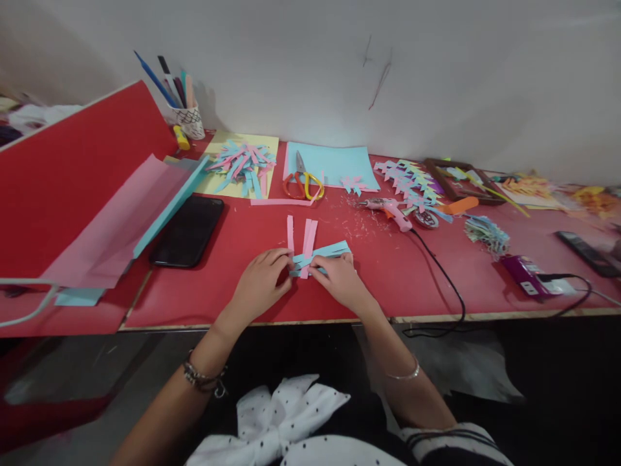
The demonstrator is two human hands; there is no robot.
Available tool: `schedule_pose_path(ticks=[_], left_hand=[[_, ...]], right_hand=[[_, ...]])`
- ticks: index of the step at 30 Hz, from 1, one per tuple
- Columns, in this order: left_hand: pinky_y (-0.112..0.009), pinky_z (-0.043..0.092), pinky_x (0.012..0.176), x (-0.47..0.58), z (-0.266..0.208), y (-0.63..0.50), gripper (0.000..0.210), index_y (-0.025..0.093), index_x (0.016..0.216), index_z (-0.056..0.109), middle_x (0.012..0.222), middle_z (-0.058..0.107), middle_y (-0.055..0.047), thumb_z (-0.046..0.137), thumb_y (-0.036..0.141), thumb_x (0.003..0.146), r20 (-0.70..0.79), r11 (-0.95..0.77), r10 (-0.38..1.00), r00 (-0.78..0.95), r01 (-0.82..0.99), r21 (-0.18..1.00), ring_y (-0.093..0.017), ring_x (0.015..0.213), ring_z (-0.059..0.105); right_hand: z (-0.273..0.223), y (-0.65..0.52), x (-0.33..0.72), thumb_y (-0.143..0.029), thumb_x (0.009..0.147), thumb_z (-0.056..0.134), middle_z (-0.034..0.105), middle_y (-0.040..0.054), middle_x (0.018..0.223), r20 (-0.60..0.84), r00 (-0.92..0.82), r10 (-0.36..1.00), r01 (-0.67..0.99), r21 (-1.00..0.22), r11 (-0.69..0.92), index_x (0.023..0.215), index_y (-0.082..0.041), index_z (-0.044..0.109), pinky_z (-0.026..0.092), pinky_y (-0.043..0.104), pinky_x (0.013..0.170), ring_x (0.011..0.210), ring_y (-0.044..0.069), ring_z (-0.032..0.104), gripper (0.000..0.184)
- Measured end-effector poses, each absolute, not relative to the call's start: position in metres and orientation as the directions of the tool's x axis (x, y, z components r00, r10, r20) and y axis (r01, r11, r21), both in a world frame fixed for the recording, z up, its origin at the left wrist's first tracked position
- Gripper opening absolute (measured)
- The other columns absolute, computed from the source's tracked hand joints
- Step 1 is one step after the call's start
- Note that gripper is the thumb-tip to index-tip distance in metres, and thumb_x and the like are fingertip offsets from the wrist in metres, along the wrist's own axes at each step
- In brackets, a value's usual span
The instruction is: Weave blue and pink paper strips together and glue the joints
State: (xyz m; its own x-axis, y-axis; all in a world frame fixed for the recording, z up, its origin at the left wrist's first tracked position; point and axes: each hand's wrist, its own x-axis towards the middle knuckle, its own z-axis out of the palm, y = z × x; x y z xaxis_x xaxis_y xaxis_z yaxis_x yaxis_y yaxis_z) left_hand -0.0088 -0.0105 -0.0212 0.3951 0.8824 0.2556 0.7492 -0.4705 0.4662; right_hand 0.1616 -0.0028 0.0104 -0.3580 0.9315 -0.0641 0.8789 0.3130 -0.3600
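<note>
Roughly midway along the front edge of the counter (272,309), paper strips under both hands. Blue strips (334,248) lie sideways, slightly fanned at their right ends; pink strips (310,234) cross them, their far ends pointing to the back edge. Left hand (262,277): thumb and forefinger curled, tips meeting at the left ends of the blue, pinching there; the leftmost pink strip stands right by those tips. Right hand (339,278): thumb and forefinger bent down close together where pink crosses blue; pinch or plain press, cannot tell. Toward the back edge, scissors (300,163), blades to the wall, lie partly on a blue sheet (347,162); a loose pink strip lies just in front of them. Left of these, a heap of cut strips (242,162) on a cream sheet (269,144). Cup (191,122) with pens in the back left part, yellow tube (181,138) beside it. Black phone (187,232) nearer the front edge, left of the hands, pink paper (116,217) leaning just beside. Right of the scissors, a pink glue gun (395,212), cord running over the front edge; behind it, folded paper chains (407,183). Purple box (525,277) near the front edge, well to the right.
</note>
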Motion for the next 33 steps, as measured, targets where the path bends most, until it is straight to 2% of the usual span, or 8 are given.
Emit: schedule_pose_path(ticks=[8, 13, 16, 20, 22, 25, 29, 33], left_hand=[[-0.039, 0.044, 0.087, -0.009, -0.023, -0.009, 0.008, 0.021, 0.077, 0.053, 0.109, 0.060, -0.006, 0.048, 0.016, 0.074, 0.269, -0.471, 0.882, 0.388, 0.758, 0.452, -0.021, 0.103, 0.054], [-0.038, 0.045, 0.085, -0.009, -0.023, -0.009, 0.007, 0.021, 0.076, 0.054, 0.108, 0.060, -0.006, 0.048, 0.017, 0.076, 0.283, -0.483, 0.875, 0.393, 0.754, 0.445, -0.021, 0.101, 0.055], [-0.038, 0.046, 0.085, -0.009, -0.023, -0.009, 0.009, 0.021, 0.076, 0.055, 0.108, 0.061, -0.006, 0.047, 0.017, 0.076, 0.286, -0.481, 0.876, 0.389, 0.759, 0.440, -0.021, 0.100, 0.055], [-0.038, 0.046, 0.086, -0.009, -0.023, -0.009, 0.011, 0.022, 0.078, 0.056, 0.109, 0.061, -0.005, 0.046, 0.018, 0.076, 0.276, -0.469, 0.882, 0.382, 0.772, 0.429, -0.021, 0.101, 0.055], [-0.038, 0.046, 0.086, -0.009, -0.023, -0.009, 0.011, 0.022, 0.077, 0.057, 0.109, 0.061, -0.005, 0.047, 0.017, 0.076, 0.275, -0.467, 0.883, 0.381, 0.776, 0.424, -0.021, 0.101, 0.055], [-0.039, 0.046, 0.086, -0.009, -0.022, -0.009, 0.010, 0.020, 0.077, 0.057, 0.109, 0.061, -0.007, 0.048, 0.016, 0.076, 0.283, -0.474, 0.878, 0.386, 0.778, 0.411, -0.023, 0.101, 0.056], [-0.038, 0.046, 0.085, -0.009, -0.021, -0.010, 0.010, 0.019, 0.078, 0.057, 0.109, 0.061, -0.008, 0.048, 0.014, 0.076, 0.293, -0.493, 0.867, 0.403, 0.779, 0.388, -0.022, 0.098, 0.057], [-0.038, 0.047, 0.085, -0.009, -0.022, -0.010, 0.010, 0.019, 0.078, 0.056, 0.108, 0.062, -0.008, 0.049, 0.014, 0.075, 0.300, -0.498, 0.864, 0.405, 0.778, 0.382, -0.022, 0.098, 0.058]], right_hand=[[0.007, -0.010, 0.167, -0.027, 0.081, 0.049, 0.062, -0.0034, 0.065, 0.020, -0.306, 0.952, 0.904, -0.307, 0.297, 0.071, -0.019, 0.056, 0.022, 0.027, 0.073, 0.059, 0.011, 0.049, 0.015], [0.003, -0.014, 0.179, -0.025, 0.080, 0.048, 0.062, -0.0032, 0.062, 0.067, -0.224, 0.972, 0.917, -0.323, 0.234, 0.069, -0.019, 0.056, 0.026, 0.027, 0.073, 0.056, 0.011, 0.051, 0.015], [0.006, -0.017, 0.188, -0.026, 0.079, 0.048, 0.062, -0.0015, 0.061, 0.081, -0.130, 0.988, 0.951, -0.272, 0.147, 0.067, -0.019, 0.057, 0.028, 0.028, 0.072, 0.056, 0.013, 0.052, 0.016], [0.016, -0.021, 0.192, -0.026, 0.080, 0.047, 0.065, 0.0029, 0.074, 0.241, -0.024, 0.970, 0.981, -0.180, 0.069, 0.073, -0.019, 0.057, 0.025, 0.036, 0.084, 0.071, 0.018, 0.057, 0.014], [0.020, -0.021, 0.187, -0.030, 0.079, 0.049, 0.064, 0.0063, 0.093, 0.315, -0.110, 0.943, 0.972, -0.164, 0.168, 0.086, -0.019, 0.056, 0.020, 0.039, 0.091, 0.089, 0.021, 0.055, 0.015], [0.020, -0.016, 0.174, -0.038, 0.076, 0.054, 0.057, 0.0087, 0.110, 0.249, -0.321, 0.914, 0.912, -0.180, 0.369, 0.100, -0.020, 0.050, 0.016, 0.042, 0.096, 0.106, 0.023, 0.048, 0.030], [0.012, -0.004, 0.163, -0.042, 0.072, 0.057, 0.054, 0.0098, 0.111, 0.092, -0.443, 0.892, 0.858, -0.248, 0.451, 0.096, -0.021, 0.047, 0.016, 0.049, 0.097, 0.109, 0.025, 0.045, 0.034], [0.012, 0.004, 0.164, -0.038, 0.075, 0.056, 0.056, 0.0069, 0.107, 0.060, -0.484, 0.873, 0.829, -0.290, 0.479, 0.089, -0.022, 0.047, 0.010, 0.053, 0.098, 0.103, 0.023, 0.049, 0.024]])
